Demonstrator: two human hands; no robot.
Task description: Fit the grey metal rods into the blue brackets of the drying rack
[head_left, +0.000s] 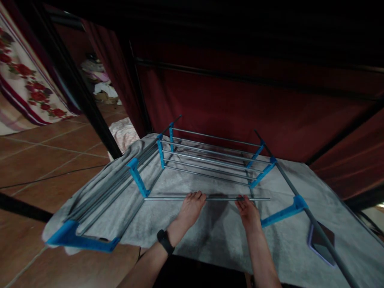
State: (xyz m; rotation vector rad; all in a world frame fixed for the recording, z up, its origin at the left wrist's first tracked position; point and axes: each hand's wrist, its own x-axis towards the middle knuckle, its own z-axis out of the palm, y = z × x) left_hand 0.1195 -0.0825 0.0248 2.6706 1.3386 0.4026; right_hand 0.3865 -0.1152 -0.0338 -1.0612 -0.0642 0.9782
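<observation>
My left hand [193, 205] is closed around a thin metal tube [222, 199] that runs crosswise in front of me. Farther along the same tube, my right hand [246, 208] grips it near its right end. The tube's left end meets a blue plastic bracket [138, 179] of a metal rack frame lying on the bed. Its right end sticks out free, apart from the blue bracket [282, 212] on the right side pole [319, 232]. Beyond my hands, several crossbars [210, 154] span the frame between blue brackets on both sides.
The frame rests on a grey blanket [219, 244]. Several loose tubes [105, 196] lie along its left side. A phone [321, 243] lies at the right, under the side pole. A dark red curtain [216, 100] hangs behind; a black post [75, 88] stands left.
</observation>
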